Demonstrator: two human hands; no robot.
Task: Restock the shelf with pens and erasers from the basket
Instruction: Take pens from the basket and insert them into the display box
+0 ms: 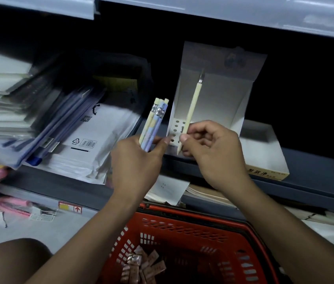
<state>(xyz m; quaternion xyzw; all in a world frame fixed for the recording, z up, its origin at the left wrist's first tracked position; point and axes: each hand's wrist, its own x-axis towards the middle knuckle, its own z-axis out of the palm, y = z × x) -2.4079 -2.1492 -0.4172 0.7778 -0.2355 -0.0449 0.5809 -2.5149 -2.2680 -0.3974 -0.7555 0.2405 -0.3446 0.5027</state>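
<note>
Fingers (184,138) pinch one pen (191,107) before the holed box (209,99) (left hand (135,160) grips more).

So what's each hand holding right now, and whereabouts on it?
The left hand grips a bundle of pencils around their lower ends, eraser tips up. The right hand pinches a single cream pencil near its lower, pointed end.

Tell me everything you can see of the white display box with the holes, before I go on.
The white display box looks like folded cardboard: a tall back flap with a dark print, slanted side walls, and a front panel punched with round holes. It stands upright on the dark shelf, apparently empty. The right hand pinches a cream pen in front of the holes; whether the pen touches the box is unclear.
</note>
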